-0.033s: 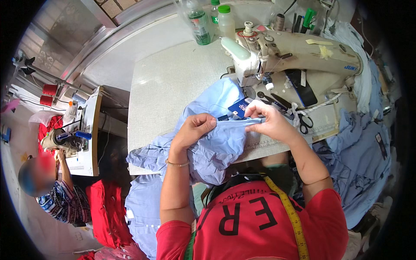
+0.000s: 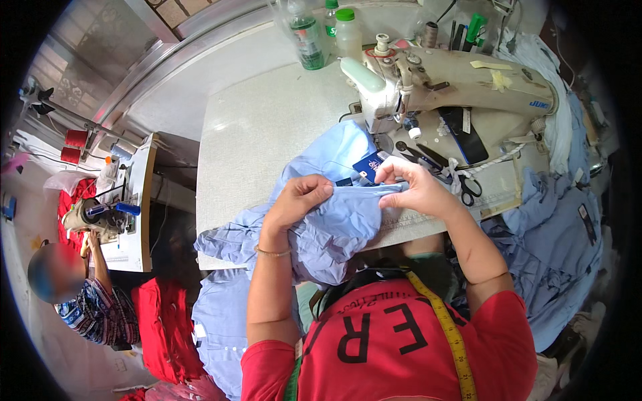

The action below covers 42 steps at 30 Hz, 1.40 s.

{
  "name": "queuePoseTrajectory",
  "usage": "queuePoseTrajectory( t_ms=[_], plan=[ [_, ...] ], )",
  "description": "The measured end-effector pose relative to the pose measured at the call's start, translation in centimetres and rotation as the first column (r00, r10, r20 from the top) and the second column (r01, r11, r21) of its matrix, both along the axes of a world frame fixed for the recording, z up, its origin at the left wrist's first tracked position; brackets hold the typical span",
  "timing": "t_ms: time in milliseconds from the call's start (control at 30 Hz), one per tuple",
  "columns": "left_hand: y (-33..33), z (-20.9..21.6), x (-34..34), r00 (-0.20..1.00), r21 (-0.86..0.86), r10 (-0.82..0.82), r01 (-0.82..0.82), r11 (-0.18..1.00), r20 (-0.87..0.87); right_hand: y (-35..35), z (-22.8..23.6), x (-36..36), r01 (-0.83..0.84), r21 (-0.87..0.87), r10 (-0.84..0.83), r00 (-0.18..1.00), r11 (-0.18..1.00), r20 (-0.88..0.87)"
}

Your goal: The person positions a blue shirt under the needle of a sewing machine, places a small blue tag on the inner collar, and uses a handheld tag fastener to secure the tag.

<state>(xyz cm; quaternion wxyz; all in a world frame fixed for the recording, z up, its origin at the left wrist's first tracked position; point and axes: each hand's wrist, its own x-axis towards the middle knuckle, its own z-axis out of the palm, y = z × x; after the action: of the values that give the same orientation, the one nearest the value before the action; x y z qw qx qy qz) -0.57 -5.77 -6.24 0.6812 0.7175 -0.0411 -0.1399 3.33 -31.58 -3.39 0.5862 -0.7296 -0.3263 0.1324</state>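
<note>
A light blue shirt point(image 2: 334, 234) lies bunched at the table's front edge, part of it hanging over. My left hand point(image 2: 301, 200) grips its edge, thumb against the fingers. To the right, my right hand point(image 2: 414, 189) pinches the other end of that same edge, so the fabric is stretched between both hands. A dark blue hang tag point(image 2: 366, 168) lies by my right fingertips, and a small dark label point(image 2: 343, 182) shows at the edge between my hands. Just beyond the shirt stands a white sewing machine point(image 2: 461, 77).
Scissors point(image 2: 471, 190), a phone point(image 2: 465, 134) and small tools lie right of my right hand. Bottles point(image 2: 307, 43) stand at the back of the table point(image 2: 234, 134). More blue garments point(image 2: 555, 254) are heaped at right. A co-worker point(image 2: 100, 307) sews at far left.
</note>
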Motion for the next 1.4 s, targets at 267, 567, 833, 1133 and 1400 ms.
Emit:
queuePoseTrajectory(
  t_ms=[267, 567, 833, 1133, 1400],
  plan=[
    [0.5, 0.1, -0.3, 0.996, -0.031, -0.063, 0.065, 0.997, 0.060, -1.3, -1.4, 0.1, -0.017, 0.265, 0.113, 0.929, 0.964, -0.353],
    [-3.1, 1.2, -2.1, 1.000, 0.019, 0.018, -0.018, 1.000, -0.001, -3.0, -4.5, 0.7, 0.135, 0.110, -0.099, 0.955, 0.985, -0.281],
    [-3.6, -0.6, -2.0, 0.996, -0.021, 0.063, -0.064, 0.998, -0.064, -5.5, -2.9, 0.2, 0.544, -0.447, -0.203, 0.766, 0.710, 0.611],
    [-4.7, -0.4, -2.8, 0.997, 0.084, 0.078, -0.077, 0.993, -0.013, -6.1, -4.4, 0.9, 0.565, -0.512, -0.205, 0.776, 0.647, 0.597],
    [-5.2, -0.8, -2.6, 0.987, 0.044, 0.147, -0.144, 0.989, -0.068, -5.7, -2.6, 0.3, 0.487, -0.485, -0.236, 0.839, 0.726, 0.490]
  ],
)
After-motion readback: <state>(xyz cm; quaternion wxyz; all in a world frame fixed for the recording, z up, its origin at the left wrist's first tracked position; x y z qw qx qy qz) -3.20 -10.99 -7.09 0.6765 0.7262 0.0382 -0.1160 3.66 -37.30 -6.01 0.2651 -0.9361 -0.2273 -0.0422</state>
